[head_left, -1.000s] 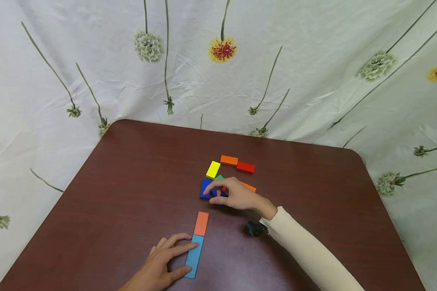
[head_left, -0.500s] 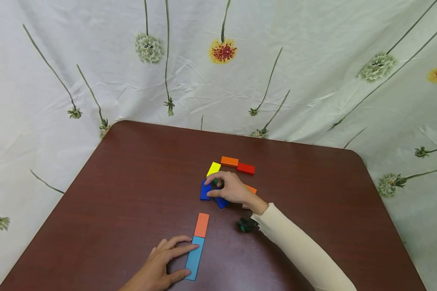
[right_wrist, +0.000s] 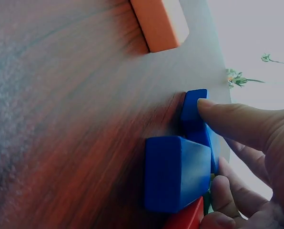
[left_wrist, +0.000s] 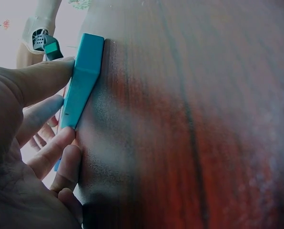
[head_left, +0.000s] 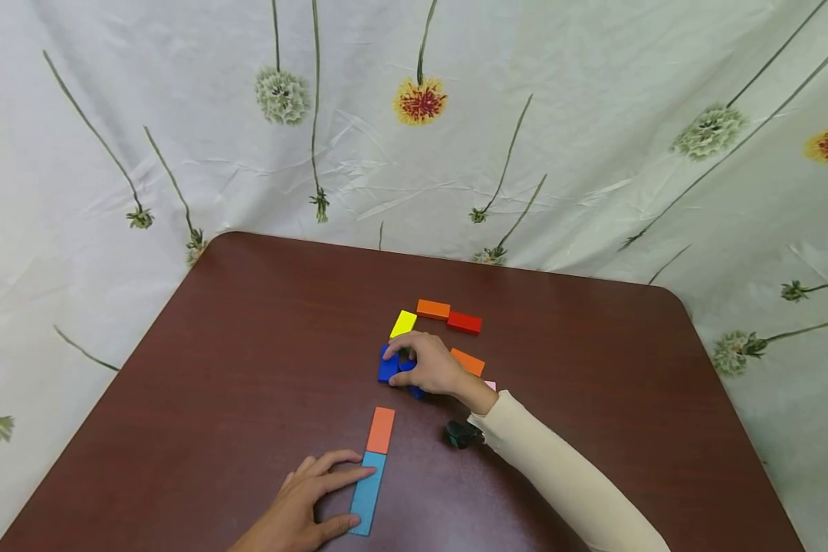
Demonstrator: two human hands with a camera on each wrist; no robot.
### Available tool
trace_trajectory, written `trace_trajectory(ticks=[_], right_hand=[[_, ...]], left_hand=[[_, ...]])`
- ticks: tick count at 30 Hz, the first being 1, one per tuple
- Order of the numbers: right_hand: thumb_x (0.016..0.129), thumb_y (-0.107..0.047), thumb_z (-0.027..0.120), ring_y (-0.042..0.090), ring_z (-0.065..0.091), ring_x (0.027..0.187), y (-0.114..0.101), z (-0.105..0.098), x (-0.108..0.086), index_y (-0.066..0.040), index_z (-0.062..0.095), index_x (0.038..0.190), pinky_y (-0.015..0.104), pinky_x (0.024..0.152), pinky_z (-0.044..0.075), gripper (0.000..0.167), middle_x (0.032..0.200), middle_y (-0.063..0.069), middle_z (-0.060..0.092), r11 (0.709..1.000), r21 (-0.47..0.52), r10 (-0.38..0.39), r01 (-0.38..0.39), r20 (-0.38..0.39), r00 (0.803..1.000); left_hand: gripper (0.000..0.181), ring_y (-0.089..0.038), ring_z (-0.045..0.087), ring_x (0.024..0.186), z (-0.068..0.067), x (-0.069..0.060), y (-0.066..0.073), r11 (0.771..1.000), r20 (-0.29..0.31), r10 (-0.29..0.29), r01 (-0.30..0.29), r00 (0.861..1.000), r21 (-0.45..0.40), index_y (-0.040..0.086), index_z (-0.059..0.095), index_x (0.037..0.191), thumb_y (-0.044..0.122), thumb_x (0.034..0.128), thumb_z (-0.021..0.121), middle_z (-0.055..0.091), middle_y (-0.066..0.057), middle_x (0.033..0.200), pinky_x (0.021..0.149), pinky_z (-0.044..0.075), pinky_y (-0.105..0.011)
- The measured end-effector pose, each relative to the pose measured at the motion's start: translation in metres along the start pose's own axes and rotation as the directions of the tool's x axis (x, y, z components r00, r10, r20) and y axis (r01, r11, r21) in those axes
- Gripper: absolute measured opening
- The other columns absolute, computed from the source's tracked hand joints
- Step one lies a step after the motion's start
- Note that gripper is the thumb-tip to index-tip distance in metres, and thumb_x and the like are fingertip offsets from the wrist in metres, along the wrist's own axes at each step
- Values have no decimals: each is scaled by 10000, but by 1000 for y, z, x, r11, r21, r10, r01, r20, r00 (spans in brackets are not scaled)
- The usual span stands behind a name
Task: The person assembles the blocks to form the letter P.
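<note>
In the head view, my left hand (head_left: 300, 498) lies at the left of a long light-blue block (head_left: 368, 494). Its thumb and fingers hold the block, touching its sides in the left wrist view. A coral block (head_left: 381, 430) lies flat, end to end with the light-blue one. Farther off, my right hand (head_left: 431, 366) pinches a blue block (head_left: 389, 365), thumb at the near end and index finger at the far end. Beside that stands a second blue block (right_wrist: 175, 174), partly hidden under the hand, with a red block (right_wrist: 187, 217) behind it.
A yellow block (head_left: 403, 323), an orange block (head_left: 433, 309) and a red block (head_left: 465, 323) lie beyond the right hand. Another orange block (head_left: 468, 362) and a pink one (head_left: 491, 386) sit near the right wrist. Everything rests on a brown table (head_left: 262, 322) before a floral cloth (head_left: 359, 115).
My right hand has shifted a little left and its thumb and index finger have settled on the blue block. The left hand and its blocks stay where they were.
</note>
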State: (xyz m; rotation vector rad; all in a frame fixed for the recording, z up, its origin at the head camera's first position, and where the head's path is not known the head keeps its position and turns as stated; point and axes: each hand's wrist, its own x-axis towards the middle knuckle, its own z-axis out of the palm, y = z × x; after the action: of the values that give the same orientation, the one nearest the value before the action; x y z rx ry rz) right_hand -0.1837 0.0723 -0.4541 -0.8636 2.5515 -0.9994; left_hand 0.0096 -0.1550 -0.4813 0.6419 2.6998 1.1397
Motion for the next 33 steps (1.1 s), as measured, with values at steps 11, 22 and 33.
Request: trace_trajectory(ticks=[11, 22, 33], right_hand=[[796, -229, 864, 196, 573, 977, 1, 2, 1, -124, 772, 1079, 281, 799, 441, 316, 1318, 14, 672, 997, -21, 71, -71, -11, 997], [780, -284, 871, 149, 522, 836, 0, 3, -5, -149, 778, 1060, 241, 710, 406, 324, 1274, -5, 694, 997, -46, 59, -61, -48, 997], [792, -293, 861, 152, 499, 885, 0, 4, -13, -157, 766, 1072, 273, 720, 377, 325, 1272, -17, 682, 997, -49, 66, -67, -29, 997]], left_hand=[[503, -9, 409, 1001, 1, 0, -1, 1000, -6, 3, -3, 1000, -1, 385, 628, 1344, 436, 862, 762, 563, 107, 1333, 765, 338, -328], [513, -8, 420, 1004, 3, -2, -2, 1000, -37, 29, -28, 999, 12, 384, 634, 1336, 404, 846, 787, 573, 110, 1323, 760, 355, -327], [515, -20, 422, 997, 2, -3, -1, 999, -34, 31, -30, 999, 14, 361, 635, 1342, 403, 851, 786, 577, 77, 1326, 751, 361, -340]])
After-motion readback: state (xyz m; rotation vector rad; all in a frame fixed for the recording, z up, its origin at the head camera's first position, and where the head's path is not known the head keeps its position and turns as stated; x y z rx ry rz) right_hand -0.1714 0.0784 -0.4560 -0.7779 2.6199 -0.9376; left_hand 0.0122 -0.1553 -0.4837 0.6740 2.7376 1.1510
